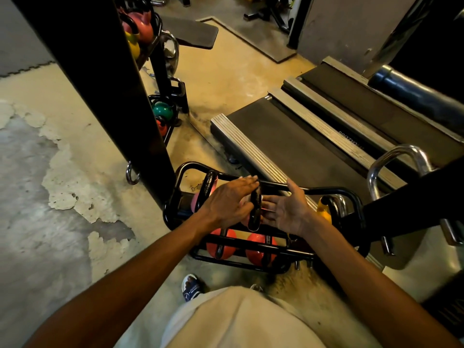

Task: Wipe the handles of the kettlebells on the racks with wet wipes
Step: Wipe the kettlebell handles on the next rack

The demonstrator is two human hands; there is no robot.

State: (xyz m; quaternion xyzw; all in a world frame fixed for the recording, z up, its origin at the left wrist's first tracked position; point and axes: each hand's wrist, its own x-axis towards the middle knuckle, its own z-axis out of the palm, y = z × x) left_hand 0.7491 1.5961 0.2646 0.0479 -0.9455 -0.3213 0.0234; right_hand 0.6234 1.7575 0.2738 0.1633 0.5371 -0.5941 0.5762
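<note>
A black kettlebell handle (254, 212) stands upright on the top tier of a low black rack (326, 190). My left hand (226, 203) lies flat against its left side, fingers straight, pressing a pale wet wipe (243, 202) that barely shows under the palm. My right hand (286, 212) touches the handle from the right with fingers spread and nothing in it. A pink kettlebell (194, 202) sits to the left and a yellow kettlebell (324, 212) to the right. Two red kettlebells (259, 247) rest on the tier below.
A wide black post (100, 84) rises just left of the rack. Treadmill decks (301, 146) lie behind it, and a chrome bar (396, 156) curves at the right. A second rack (163, 109) farther back holds pink, yellow and green kettlebells. My shoe (190, 287) is on the concrete floor.
</note>
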